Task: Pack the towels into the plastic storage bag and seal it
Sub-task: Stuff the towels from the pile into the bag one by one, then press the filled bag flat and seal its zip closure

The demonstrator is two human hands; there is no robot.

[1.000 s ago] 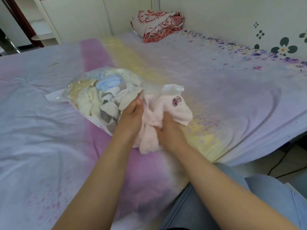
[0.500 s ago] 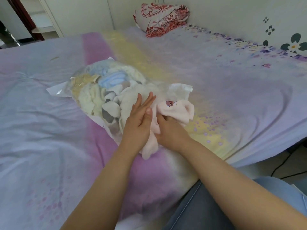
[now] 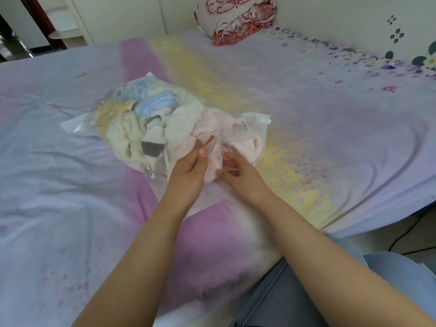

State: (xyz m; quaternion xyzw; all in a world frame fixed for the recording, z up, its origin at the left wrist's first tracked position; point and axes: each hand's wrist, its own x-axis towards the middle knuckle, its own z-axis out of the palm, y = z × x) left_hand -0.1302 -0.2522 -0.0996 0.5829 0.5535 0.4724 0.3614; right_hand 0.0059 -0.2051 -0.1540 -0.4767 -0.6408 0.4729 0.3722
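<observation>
Towels [image 3: 151,128] fill the bag [image 3: 250,128] mid-bed; left hand [image 3: 188,168], fingers straight, presses the pink towel [image 3: 212,161] in while right hand [image 3: 238,173] pinches the mouth open (unsealed).

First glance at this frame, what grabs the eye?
The clear plastic storage bag bulging with cream, blue and grey towels, mid-bed on the pastel sheet. At its near, open end both hands work a pink towel in: the left hand with fingers extended, the right hand at the bag's edge. A red-patterned folded quilt sits by the far wall.
</observation>
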